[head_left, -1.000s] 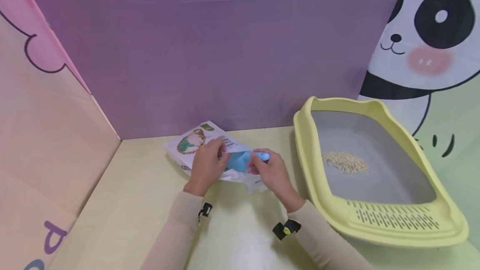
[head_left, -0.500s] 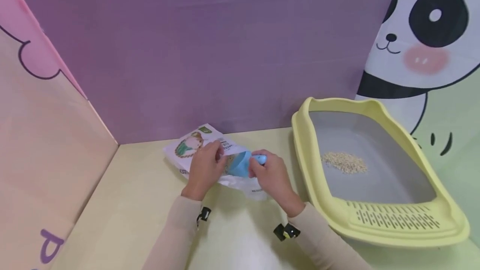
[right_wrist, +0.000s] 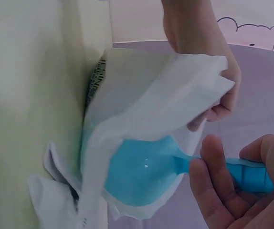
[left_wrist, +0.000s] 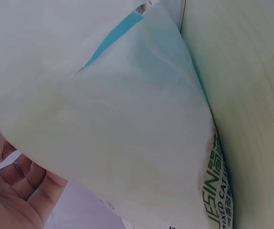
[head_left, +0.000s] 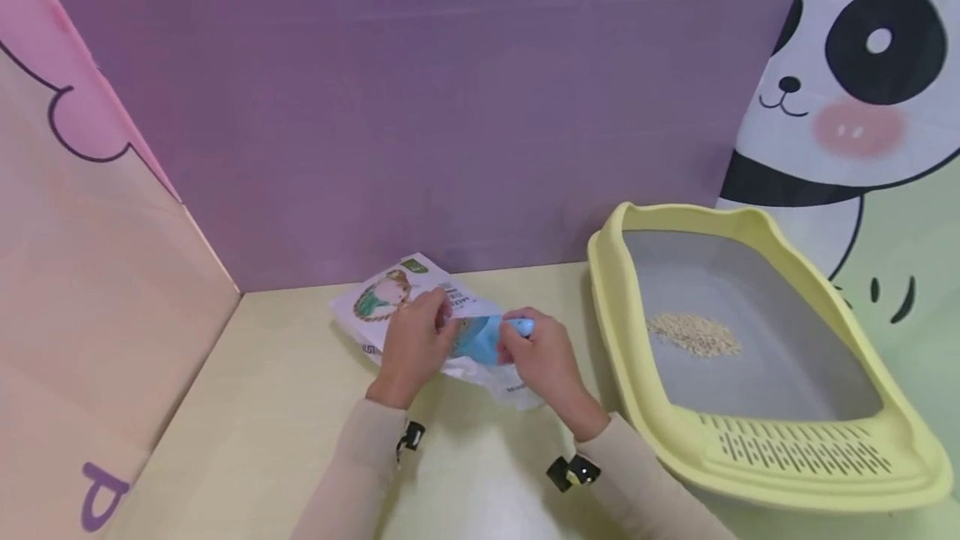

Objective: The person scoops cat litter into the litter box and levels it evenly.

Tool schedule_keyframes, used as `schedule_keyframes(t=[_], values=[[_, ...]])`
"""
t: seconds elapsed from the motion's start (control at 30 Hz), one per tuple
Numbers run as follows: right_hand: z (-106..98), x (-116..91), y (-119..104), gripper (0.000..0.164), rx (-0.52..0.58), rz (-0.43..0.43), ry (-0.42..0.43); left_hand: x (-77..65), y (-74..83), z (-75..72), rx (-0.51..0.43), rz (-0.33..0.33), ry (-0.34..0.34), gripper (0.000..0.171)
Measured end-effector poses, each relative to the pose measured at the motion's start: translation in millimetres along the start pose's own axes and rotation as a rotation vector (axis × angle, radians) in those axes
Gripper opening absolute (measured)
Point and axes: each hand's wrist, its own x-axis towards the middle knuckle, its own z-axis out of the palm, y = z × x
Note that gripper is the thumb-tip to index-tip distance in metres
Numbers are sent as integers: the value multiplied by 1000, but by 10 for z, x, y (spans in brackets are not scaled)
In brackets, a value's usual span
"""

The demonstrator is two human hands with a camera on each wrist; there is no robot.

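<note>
A white cat litter bag [head_left: 392, 292] with a cat picture lies on the table, its torn mouth toward the right. My left hand [head_left: 416, 344] pinches the upper edge of that mouth and holds it raised; in the left wrist view, the bag's white side [left_wrist: 113, 119] hides part of the fingers. With my right hand [head_left: 546, 357] I grip the handle of a blue scoop [right_wrist: 142, 171], whose bowl sits inside the mouth. Some tan litter shows beside the bowl in the head view. The bowl's front end is hidden by the bag.
To the right stands a yellow litter box [head_left: 626, 340] with a grey floor and a slotted front ledge. A small heap of litter [head_left: 696, 334] lies in it. A purple wall [head_left: 420, 123] rises behind the table [head_left: 255, 423], and printed panels flank both sides.
The scoop's bowl has turned and shifted within the bag mouth, and tan litter has come into view beside it. Both hands keep their holds and have barely moved.
</note>
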Motion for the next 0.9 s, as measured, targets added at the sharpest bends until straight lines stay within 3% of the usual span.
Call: schedule_keyframes(t=[0.43, 0.9], values=[[111, 40, 144, 21, 164, 70, -22, -4, 19, 2, 7, 7, 6, 18], [235, 56, 293, 25, 303, 90, -30, -12, 42, -9, 8, 37, 30, 17]])
